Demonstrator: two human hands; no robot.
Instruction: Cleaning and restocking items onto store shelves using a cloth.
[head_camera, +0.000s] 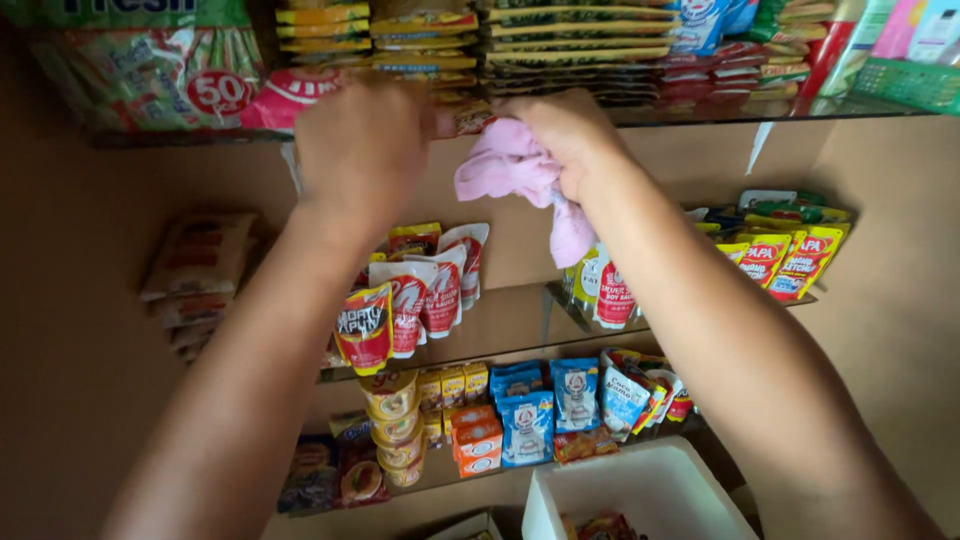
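Note:
Both my arms reach up to the top glass shelf (760, 112) of a shop display. My right hand (570, 135) is shut on a crumpled pink cloth (515, 170) that hangs down below my fist. My left hand (362, 150) is raised beside it, knuckles toward the camera and blurred; a small packet (465, 117) shows at its fingertips, but whether the hand grips it is unclear. Flat sachet packs (520, 45) are stacked on the shelf just above both hands.
Red and white sauce pouches (415, 295) stand on the middle shelf, yellow pouches (790, 255) at the right. Small boxes, blue packs (525, 415) and stacked cups (392, 425) fill the lower shelf. A white bin (640, 485) sits below. Bagged goods (150, 70) hang at top left.

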